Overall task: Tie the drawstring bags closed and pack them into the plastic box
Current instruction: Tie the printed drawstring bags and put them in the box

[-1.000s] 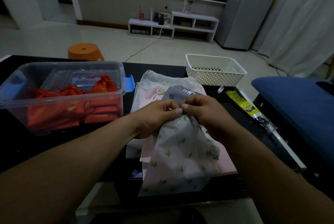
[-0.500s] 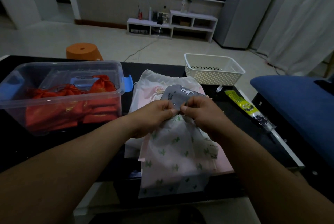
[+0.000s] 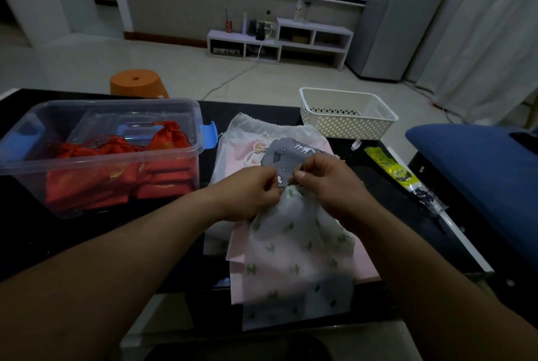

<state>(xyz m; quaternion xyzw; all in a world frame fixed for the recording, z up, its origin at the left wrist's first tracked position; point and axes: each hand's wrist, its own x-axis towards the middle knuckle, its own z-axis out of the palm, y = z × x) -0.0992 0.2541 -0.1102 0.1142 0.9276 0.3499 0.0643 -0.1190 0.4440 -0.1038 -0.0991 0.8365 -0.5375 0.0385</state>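
- Centrally, above the black table (image 3: 87, 232), the left hand (image 3: 250, 194) and right hand (image 3: 326, 183) meet thumb to thumb; both pinch the gathered neck of a white cactus-print bag (image 3: 297, 258), fingers curled tight
- that bag hangs down toward the table's near edge, over a pink bag (image 3: 365, 261) and a white bag (image 3: 247, 130)
- a grey unicorn-print bag (image 3: 291, 154) sits just beyond the fingertips, touching them; whether it is gripped too cannot be told
- the clear plastic box (image 3: 87, 161) stands open to the left, near the pile; red drawstring bags (image 3: 116, 174) lie inside
- a white basket (image 3: 346, 128) stands at the far right; a yellow-green packet (image 3: 390, 168) lies beside it
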